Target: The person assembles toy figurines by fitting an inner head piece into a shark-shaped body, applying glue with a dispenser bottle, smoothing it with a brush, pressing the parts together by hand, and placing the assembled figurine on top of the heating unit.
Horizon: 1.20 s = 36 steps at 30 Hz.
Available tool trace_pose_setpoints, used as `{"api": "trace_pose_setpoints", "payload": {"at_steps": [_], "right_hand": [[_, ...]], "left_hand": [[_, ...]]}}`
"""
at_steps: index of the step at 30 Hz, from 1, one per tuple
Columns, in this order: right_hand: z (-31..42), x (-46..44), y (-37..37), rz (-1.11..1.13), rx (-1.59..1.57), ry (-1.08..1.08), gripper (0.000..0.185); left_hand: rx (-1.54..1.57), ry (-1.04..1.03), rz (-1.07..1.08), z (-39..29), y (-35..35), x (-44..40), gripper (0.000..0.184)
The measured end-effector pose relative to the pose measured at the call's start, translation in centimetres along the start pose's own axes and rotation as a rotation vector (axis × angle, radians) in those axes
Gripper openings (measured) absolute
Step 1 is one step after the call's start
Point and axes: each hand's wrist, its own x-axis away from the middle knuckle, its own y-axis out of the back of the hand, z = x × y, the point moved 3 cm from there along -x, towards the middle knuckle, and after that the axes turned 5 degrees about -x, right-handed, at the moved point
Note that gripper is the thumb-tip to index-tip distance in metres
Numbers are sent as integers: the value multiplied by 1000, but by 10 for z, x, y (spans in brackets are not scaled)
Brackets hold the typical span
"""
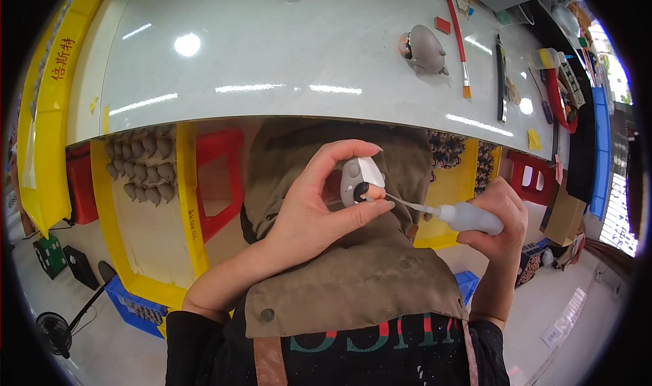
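Observation:
Above my lap, my left hand [326, 203] grips a small grey and white figurine [351, 181] with a dark-haired, peach-coloured part at its lower right. Thumb and fingers close around it from both sides. My right hand [501, 216] is wrapped round a translucent squeeze bottle [472, 217] with a long thin nozzle [407, 203]. The nozzle points left, its tip at or very near the figurine's peach-coloured part; whether they touch I cannot tell. A similar grey figurine [426, 50] lies on the white table [272, 53] ahead.
A red-handled brush [459, 50], a red block [442, 25] and a black tool [501, 77] lie on the table's right side. Yellow trays hold several grey parts [142, 160] at left and small dark-haired parts [445, 152] at right. A red stool [221, 182] stands below.

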Motion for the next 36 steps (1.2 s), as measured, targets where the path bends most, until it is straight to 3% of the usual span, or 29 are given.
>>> {"api": "trace_pose_setpoints", "payload": {"at_steps": [4,6,10,12,15,22,24,27,28,29,31,32,34,36], "right_hand": [[-12,8,5,-123,-181,-6,56],[-22,10,7,-288,-325,-60,48],[-52,19,28,-618,-528,-327,38],[-61,-6,48,-759,-608,-359,32],[-93,-31,76,-778,-341,-411,29],[-175,-51,85,-629,-243,-376,37],[-159,-51,84,-557,2,-508,42],[-99,-33,82,-818,364,-216,44],[-79,-22,76,-868,260,-214,44],[-61,-16,59,-923,-121,-234,43],[-37,3,21,-570,-424,-400,44],[-31,4,-3,-312,-684,-342,43],[-19,3,-44,27,-1077,-533,48],[-11,0,-65,266,-1284,-592,48]], "left_hand": [[-42,16,-39,-1,-1,-1,54],[-122,-30,-38,1,0,-4,55],[-33,137,46,4,-1,-3,63],[59,124,128,4,-7,-6,64],[79,157,210,2,-12,-4,66],[77,131,229,-2,-11,1,55],[112,140,265,5,-9,-1,63],[142,214,307,3,-10,-1,73],[135,221,317,3,-10,-3,76],[126,238,332,4,-11,-5,78],[103,262,359,5,-13,-7,82],[94,263,369,6,-16,-8,84],[75,271,388,7,-22,-10,84],[56,283,391,7,-24,-10,81]]}}
